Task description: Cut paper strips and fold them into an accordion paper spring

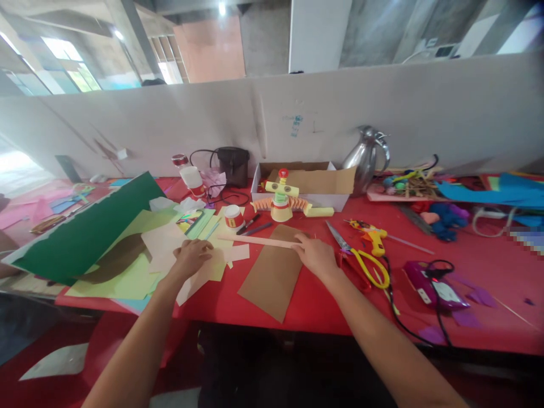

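Paper strip point(255, 240) crosses over a brown card point(272, 277) on the desk point(225, 309), right end clamped in the fingers of the right hand point(317, 256). Placing it seems the step; the next move calls for light handling. Whether the left hand point(192, 258) grips anything, I cannot tell.

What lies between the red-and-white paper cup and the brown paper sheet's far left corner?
A black marker and a dark stick, seen in the head view.
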The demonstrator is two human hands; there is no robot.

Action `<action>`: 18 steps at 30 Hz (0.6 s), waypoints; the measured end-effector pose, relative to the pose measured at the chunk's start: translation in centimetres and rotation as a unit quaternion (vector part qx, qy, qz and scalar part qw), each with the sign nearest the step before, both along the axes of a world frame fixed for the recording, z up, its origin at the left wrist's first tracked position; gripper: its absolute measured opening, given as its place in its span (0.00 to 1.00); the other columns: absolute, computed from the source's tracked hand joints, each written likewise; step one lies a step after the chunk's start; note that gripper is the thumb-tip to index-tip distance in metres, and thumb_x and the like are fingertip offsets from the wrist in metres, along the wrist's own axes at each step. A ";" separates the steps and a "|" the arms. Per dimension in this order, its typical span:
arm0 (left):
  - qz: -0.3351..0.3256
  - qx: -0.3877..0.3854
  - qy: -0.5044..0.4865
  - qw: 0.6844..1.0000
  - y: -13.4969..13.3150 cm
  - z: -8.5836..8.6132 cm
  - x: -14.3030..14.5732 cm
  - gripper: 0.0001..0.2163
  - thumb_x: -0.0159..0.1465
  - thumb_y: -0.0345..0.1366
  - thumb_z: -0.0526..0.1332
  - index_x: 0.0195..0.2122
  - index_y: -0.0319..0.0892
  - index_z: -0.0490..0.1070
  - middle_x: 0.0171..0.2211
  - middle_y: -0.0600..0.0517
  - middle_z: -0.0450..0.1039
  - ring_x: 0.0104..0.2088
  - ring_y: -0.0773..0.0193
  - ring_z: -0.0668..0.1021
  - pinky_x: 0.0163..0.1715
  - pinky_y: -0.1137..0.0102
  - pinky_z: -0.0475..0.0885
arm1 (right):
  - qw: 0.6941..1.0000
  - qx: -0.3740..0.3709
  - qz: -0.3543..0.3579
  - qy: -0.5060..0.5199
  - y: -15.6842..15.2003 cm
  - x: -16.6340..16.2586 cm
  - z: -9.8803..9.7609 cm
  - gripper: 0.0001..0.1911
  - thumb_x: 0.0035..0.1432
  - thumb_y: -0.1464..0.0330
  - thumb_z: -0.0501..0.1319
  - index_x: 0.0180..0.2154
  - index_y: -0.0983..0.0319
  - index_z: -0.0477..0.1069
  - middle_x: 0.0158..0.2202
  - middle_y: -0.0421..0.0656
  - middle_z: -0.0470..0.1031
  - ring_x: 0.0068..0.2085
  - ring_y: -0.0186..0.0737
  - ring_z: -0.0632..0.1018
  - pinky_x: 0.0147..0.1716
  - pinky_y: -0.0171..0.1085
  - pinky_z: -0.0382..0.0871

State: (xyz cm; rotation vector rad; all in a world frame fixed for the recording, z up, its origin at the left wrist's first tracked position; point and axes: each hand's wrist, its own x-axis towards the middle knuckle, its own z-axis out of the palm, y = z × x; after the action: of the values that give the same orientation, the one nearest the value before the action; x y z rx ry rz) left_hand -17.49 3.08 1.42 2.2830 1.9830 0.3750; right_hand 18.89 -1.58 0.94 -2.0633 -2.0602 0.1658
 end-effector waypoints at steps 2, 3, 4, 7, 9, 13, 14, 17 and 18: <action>-0.017 -0.016 -0.011 1.000 0.1 0.2 0.1 0.06 0.52 0.33 0.58 0.30 0.46 0.73 0.36 0.46 0.75 0.44 0.50 0.70 0.41 0.62 0.59 | 0.999 0.015 -0.007 -0.030 -0.5 -0.3 0.5 0.20 0.65 0.58 0.53 0.56 0.55 0.64 0.35 0.49 0.79 0.36 0.50 0.80 0.31 0.39 0.64; -0.025 -0.025 -0.020 0.999 0.2 0.3 0.1 0.05 0.51 0.33 0.58 0.28 0.46 0.73 0.35 0.47 0.75 0.44 0.50 0.71 0.41 0.62 0.59 | 0.999 0.024 -0.012 -0.035 -0.7 -0.4 0.7 0.20 0.65 0.59 0.53 0.56 0.56 0.64 0.34 0.50 0.79 0.35 0.49 0.80 0.31 0.39 0.64; -0.028 -0.031 -0.028 0.999 0.2 0.4 0.2 0.05 0.51 0.33 0.58 0.28 0.45 0.72 0.35 0.47 0.75 0.43 0.50 0.71 0.40 0.62 0.60 | 0.999 0.033 -0.014 -0.033 -1.0 -0.6 0.9 0.20 0.65 0.59 0.52 0.57 0.56 0.63 0.35 0.50 0.79 0.35 0.49 0.80 0.31 0.38 0.64; -0.002 -0.027 -0.040 0.999 0.3 0.5 0.2 0.09 0.51 0.34 0.59 0.33 0.47 0.72 0.33 0.48 0.76 0.42 0.50 0.71 0.39 0.62 0.59 | 0.999 0.052 0.010 0.002 -1.9 -1.1 0.9 0.17 0.67 0.60 0.51 0.54 0.55 0.65 0.37 0.48 0.79 0.36 0.46 0.80 0.31 0.37 0.64; 0.013 -0.026 -0.036 0.999 0.3 0.5 0.1 0.11 0.50 0.34 0.59 0.35 0.47 0.72 0.30 0.49 0.75 0.41 0.50 0.71 0.39 0.62 0.59 | 0.997 0.057 0.044 0.033 -2.8 -1.6 0.5 0.15 0.67 0.62 0.50 0.51 0.55 0.68 0.38 0.46 0.79 0.36 0.44 0.79 0.31 0.36 0.64; -0.026 -0.029 -0.040 0.998 0.4 0.4 -0.2 0.06 0.50 0.33 0.60 0.30 0.46 0.72 0.33 0.49 0.75 0.40 0.52 0.72 0.41 0.62 0.60 | 0.988 0.106 0.088 0.073 -4.1 -2.3 -0.6 0.15 0.66 0.65 0.51 0.51 0.56 0.70 0.43 0.46 0.76 0.40 0.43 0.77 0.35 0.37 0.67; -0.034 -0.025 -0.045 0.998 0.3 0.4 -0.3 0.06 0.50 0.33 0.59 0.29 0.46 0.72 0.34 0.48 0.75 0.40 0.52 0.72 0.41 0.62 0.60 | 0.984 0.130 0.094 0.071 -4.2 -2.3 -0.8 0.16 0.65 0.66 0.52 0.51 0.56 0.70 0.46 0.47 0.74 0.43 0.44 0.75 0.38 0.38 0.67; -0.026 -0.024 -0.059 0.998 0.2 0.4 -0.2 0.05 0.50 0.32 0.59 0.29 0.46 0.71 0.34 0.48 0.75 0.40 0.52 0.73 0.41 0.63 0.61 | 0.978 0.186 0.090 0.040 -4.0 -1.9 -1.2 0.16 0.63 0.67 0.56 0.51 0.55 0.73 0.53 0.50 0.68 0.53 0.52 0.68 0.48 0.47 0.64; -0.019 -0.025 -0.059 0.998 0.2 0.4 -0.2 0.06 0.50 0.32 0.59 0.29 0.46 0.71 0.33 0.49 0.75 0.40 0.52 0.73 0.40 0.63 0.62 | 0.978 0.191 0.082 0.029 -3.9 -1.7 -1.4 0.15 0.62 0.66 0.57 0.49 0.54 0.74 0.55 0.50 0.67 0.55 0.55 0.66 0.50 0.51 0.62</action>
State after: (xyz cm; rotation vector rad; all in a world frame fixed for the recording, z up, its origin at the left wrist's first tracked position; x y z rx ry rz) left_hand -17.65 3.29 1.85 2.2098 1.8701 0.4414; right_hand 17.17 -5.45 -0.41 -1.6449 -2.0354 -0.1335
